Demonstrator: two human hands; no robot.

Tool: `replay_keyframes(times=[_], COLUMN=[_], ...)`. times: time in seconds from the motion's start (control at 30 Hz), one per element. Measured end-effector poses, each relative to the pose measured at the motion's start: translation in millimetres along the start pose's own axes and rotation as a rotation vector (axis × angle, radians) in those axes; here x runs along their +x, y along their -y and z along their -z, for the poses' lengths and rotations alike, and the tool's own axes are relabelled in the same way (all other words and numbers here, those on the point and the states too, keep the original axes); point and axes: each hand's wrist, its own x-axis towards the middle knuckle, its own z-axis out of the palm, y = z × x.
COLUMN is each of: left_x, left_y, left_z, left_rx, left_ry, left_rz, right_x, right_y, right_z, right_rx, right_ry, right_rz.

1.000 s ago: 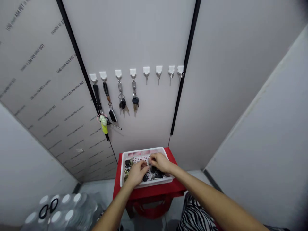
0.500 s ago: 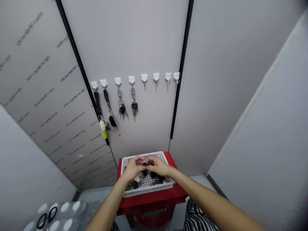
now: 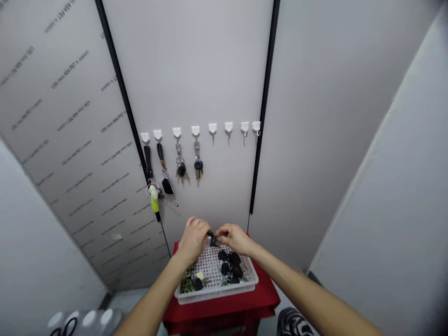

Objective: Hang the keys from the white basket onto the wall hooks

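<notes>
A dark key (image 3: 212, 236) is pinched by the curled fingers of the left hand (image 3: 193, 240) and right hand (image 3: 235, 239). Loose keys (image 3: 228, 266) are held below in a white basket (image 3: 216, 297).

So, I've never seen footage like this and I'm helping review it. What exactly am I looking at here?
This is one view from a camera worn on a person's head, looking down at their own bare hands. The left hand and right hand seem to hold a small dark key over the far rim of a white plastic basket. The basket holds black-headed keys and sits on a red table. Hanging keys dangle from white wall hooks.
</notes>
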Motion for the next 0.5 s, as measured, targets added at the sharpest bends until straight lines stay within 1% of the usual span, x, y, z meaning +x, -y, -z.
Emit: replay_keyframes(times=[0.07,0.13,0.23,0.33,0.4,0.5], left_x=[3,7,10,12,14,20], left_y=[1,3,6,8,8,7], left_z=[1.9,3.9,5.0,2.6,1.7,5.4], left_rx=[0.037,0.054,0.045,-0.005,-0.048,-0.106], left_ry=[-0.066,-0.138,-0.181,-0.185,-0.221,-0.279], left_rz=[-0.040,-0.053,-0.025,0.063,0.097,0.058], right_x=[2,5,13,23,28,33], right_y=[6,12,19,21,21,22], right_z=[6,12,20,25,24,21], right_rx=[-0.020,0.020,0.107,0.158,0.194,0.283], right_ry=[-0.021,-0.047,-0.093,-0.060,-0.077,-0.144], right_rz=[0.056,0.066,-0.008,-0.062,-0.071,-0.097])
